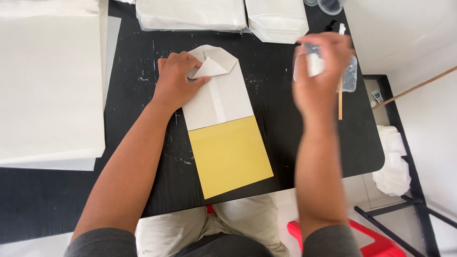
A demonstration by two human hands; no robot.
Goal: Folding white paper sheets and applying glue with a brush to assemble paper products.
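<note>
A: Head view, nearest the camera: what is present?

B: The person's grey sleeves and light trousers fill the lower edge, with a red stool [376, 240] beside the knees. Both forearms extend forward over the black desk [138, 143].

A: State the position of the folded paper.

B: The white folded paper [220, 90] lies flat at the middle of the desk. Its far end is folded into a pointed flap. Its near end overlaps a yellow sheet [231, 154], which reaches toward the near edge of the desk.

A: Left hand?

B: The left hand [175, 81] rests on the left side of the white paper beside the flap. Its fingers [197, 82] are curled together and press down on the fold; they pinch nothing off the desk.

A: Right hand?

B: The right hand [320, 71] is raised above the right part of the desk, well apart from the paper, and is blurred. Its fingers are closed on a small white piece [313, 63], held in front of a clear plastic container [350, 75]. A thin wooden stick [340, 102] shows just below that hand.

A: Surrounding items?

B: Stacks of white folded papers [190, 15] lie at the far edge. A large white sheet [47, 81] covers the left side. White crumpled material [392, 166] lies on the floor to the right.
</note>
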